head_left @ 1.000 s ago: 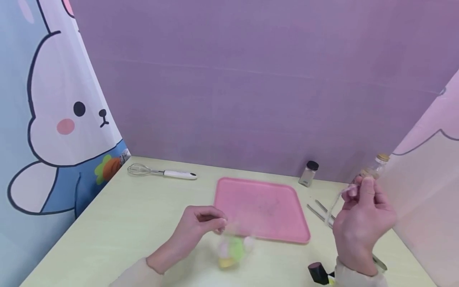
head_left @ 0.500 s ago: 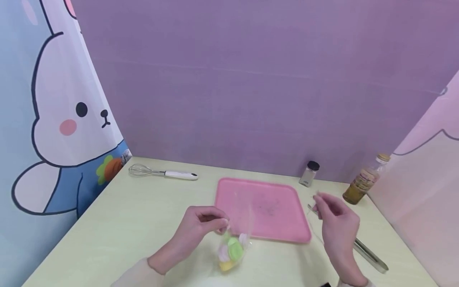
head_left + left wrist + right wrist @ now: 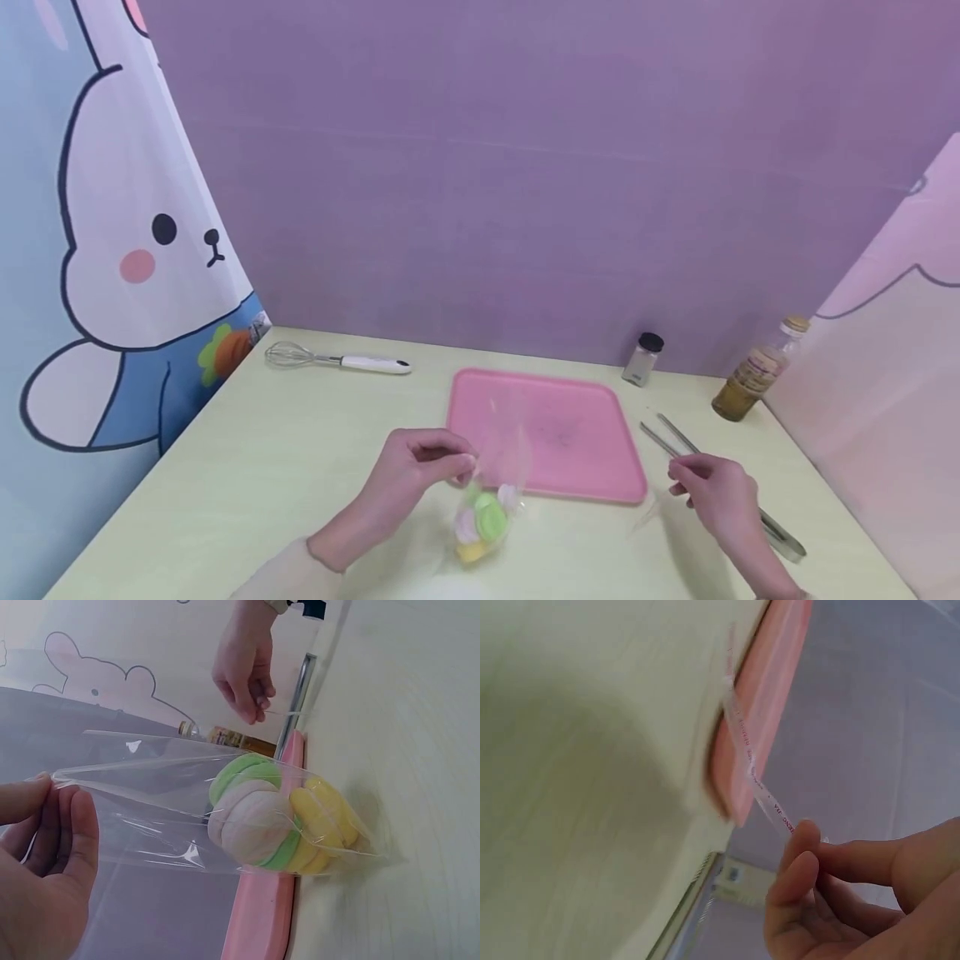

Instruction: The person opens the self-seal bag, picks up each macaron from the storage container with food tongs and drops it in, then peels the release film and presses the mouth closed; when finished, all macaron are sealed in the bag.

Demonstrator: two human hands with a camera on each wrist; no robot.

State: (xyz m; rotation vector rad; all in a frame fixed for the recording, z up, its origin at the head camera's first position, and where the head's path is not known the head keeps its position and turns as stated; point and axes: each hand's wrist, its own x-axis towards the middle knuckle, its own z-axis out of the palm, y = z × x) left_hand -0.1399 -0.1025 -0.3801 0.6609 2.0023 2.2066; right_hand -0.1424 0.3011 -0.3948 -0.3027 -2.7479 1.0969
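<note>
My left hand (image 3: 420,471) pinches the top of a clear plastic bag (image 3: 161,776) between thumb and fingers. In the bag's lower end lie soft pastel swirls that look like marshmallows (image 3: 255,825), in green, pale pink and yellow. The bag hangs in front of the pink tray (image 3: 585,408), its bottom close to the table. My right hand (image 3: 716,496) is over to the right, beside the metal tongs (image 3: 780,533). Its thumb and fingertips pinch a thin clear plastic strip (image 3: 746,754) with small red print, which dangles away toward the tray's edge.
A whisk (image 3: 337,361) with a white handle lies at the back left. Behind the tray's right corner stands a small black-capped jar (image 3: 642,360). A corked bottle of brown liquid (image 3: 757,371) is at the right edge. A purple backdrop (image 3: 450,183) rises behind the table.
My right hand has come down and left from in front of the bottle to beside the tongs, still with the strip. The left hand keeps its place; the bag's swinging has settled.
</note>
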